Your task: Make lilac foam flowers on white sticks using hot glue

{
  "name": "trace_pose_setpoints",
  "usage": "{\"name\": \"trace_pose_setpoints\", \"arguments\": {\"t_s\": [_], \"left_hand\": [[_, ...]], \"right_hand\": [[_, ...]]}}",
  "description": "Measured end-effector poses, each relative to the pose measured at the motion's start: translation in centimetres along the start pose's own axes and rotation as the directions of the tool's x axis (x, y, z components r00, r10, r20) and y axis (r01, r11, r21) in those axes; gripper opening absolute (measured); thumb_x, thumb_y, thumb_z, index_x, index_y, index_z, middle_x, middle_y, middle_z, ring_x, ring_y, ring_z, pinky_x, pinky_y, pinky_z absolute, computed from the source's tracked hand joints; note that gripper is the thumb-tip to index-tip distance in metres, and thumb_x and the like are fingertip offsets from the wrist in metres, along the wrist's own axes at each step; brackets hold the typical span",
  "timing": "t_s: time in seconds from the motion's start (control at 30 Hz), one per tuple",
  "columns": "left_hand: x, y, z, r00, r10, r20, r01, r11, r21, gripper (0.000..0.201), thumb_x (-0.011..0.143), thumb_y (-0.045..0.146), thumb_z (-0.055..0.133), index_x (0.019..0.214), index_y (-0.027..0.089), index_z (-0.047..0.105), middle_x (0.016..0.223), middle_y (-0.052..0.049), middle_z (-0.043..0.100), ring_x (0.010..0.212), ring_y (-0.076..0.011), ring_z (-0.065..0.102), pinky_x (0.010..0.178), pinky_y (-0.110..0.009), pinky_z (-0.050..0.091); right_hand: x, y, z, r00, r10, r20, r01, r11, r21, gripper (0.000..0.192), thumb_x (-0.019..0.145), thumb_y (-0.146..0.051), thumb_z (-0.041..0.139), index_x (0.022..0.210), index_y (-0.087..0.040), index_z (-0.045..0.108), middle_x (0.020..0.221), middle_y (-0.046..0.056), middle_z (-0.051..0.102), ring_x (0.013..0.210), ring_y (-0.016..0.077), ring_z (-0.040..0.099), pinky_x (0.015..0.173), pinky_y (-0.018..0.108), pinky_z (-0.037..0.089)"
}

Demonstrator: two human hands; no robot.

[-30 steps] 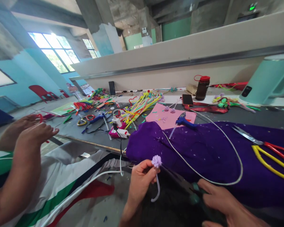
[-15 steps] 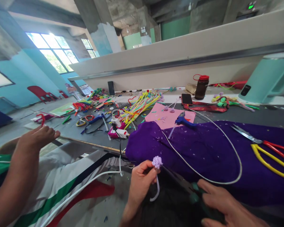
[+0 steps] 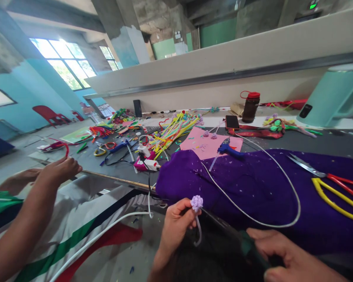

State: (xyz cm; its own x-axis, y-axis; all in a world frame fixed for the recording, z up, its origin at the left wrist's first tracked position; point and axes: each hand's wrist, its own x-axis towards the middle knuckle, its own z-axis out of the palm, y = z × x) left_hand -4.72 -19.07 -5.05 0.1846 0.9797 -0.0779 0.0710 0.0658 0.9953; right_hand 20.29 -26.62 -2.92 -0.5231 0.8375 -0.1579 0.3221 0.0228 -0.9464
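Observation:
Pinched between the thumb and fingers of my left hand (image 3: 176, 225) is a lavender pipe-cleaner flower (image 3: 197, 203). Its fuzzy stem hangs below the fingers and curls at the end. My right hand (image 3: 285, 250), at the lower right, is wrapped round the dark green handles of scissors (image 3: 250, 243). The long dark blades point up and left, their tips close beside the flower; motion blur hides whether they touch it. Under the scissors and hands the dark lap area shows little detail.
A purple cloth (image 3: 253, 184) carries red-and-yellow-handled scissors (image 3: 326, 176) and a white cable. Behind it are a blue glue gun (image 3: 229, 150), pink paper (image 3: 191, 143), pipe cleaners (image 3: 176, 131), a bottle (image 3: 251, 107) and a teal kettle (image 3: 331, 98). A co-worker's arm (image 3: 35, 207) is at left.
My right hand and the scissors have shifted slightly right and down. The flower in my left hand has moved a little right. At left the co-worker's hands moved right with a red pipe cleaner.

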Motion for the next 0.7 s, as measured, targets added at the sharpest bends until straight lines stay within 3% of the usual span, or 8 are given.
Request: {"name": "trace_pose_setpoints", "arguments": {"t_s": [0.23, 0.47, 0.6, 0.7], "left_hand": [[0.0, 0.5, 0.2, 0.999, -0.003, 0.038, 0.003, 1.000, -0.007, 0.017, 0.071, 0.032, 0.064, 0.068, 0.015, 0.066, 0.045, 0.003, 0.052, 0.040, -0.0068, 0.043, 0.042, -0.017, 0.033], [0.0, 0.2, 0.1, 0.997, -0.048, 0.054, 0.050, 0.998, -0.033, 0.017, 0.071, 0.031, 0.065, 0.069, 0.014, 0.066, 0.046, 0.002, 0.053, 0.041, -0.0065, 0.043, 0.042, -0.017, 0.033], [0.3, -0.4, 0.2, 0.997, -0.067, 0.033, 0.071, 0.988, -0.135, 0.018, 0.068, 0.031, 0.068, 0.069, 0.013, 0.065, 0.054, 0.000, 0.061, 0.038, -0.0054, 0.045, 0.039, -0.016, 0.032], [0.5, -0.6, 0.3, 0.997, -0.080, 0.024, 0.083, 0.969, -0.234, 0.019, 0.066, 0.031, 0.069, 0.066, 0.013, 0.062, 0.054, 0.000, 0.062, 0.034, -0.0035, 0.042, 0.035, -0.015, 0.029]], "right_hand": [[0.5, -0.7, -0.6, 0.996, -0.037, 0.084, 0.018, 0.977, 0.212, 0.019, 0.065, -0.029, 0.055, 0.056, -0.017, 0.043, 0.074, 0.000, 0.049, 0.074, 0.0157, 0.047, 0.070, 0.027, 0.039], [0.4, -0.9, -0.6, 0.993, 0.043, 0.112, -0.080, 0.933, 0.350, 0.020, 0.064, -0.036, 0.054, 0.064, -0.016, 0.055, 0.072, -0.001, 0.049, 0.065, 0.0123, 0.043, 0.062, 0.023, 0.035], [0.4, -1.8, -0.8, 0.993, 0.079, 0.087, -0.103, 0.941, 0.323, 0.024, 0.066, -0.039, 0.052, 0.066, -0.016, 0.059, 0.070, -0.001, 0.048, 0.063, 0.0123, 0.043, 0.060, 0.023, 0.036], [0.2, -1.8, -0.7, 0.999, 0.029, 0.015, -0.031, 0.977, 0.211, 0.022, 0.068, -0.037, 0.053, 0.065, -0.016, 0.059, 0.073, 0.000, 0.050, 0.067, 0.0137, 0.047, 0.062, 0.024, 0.039]]}}
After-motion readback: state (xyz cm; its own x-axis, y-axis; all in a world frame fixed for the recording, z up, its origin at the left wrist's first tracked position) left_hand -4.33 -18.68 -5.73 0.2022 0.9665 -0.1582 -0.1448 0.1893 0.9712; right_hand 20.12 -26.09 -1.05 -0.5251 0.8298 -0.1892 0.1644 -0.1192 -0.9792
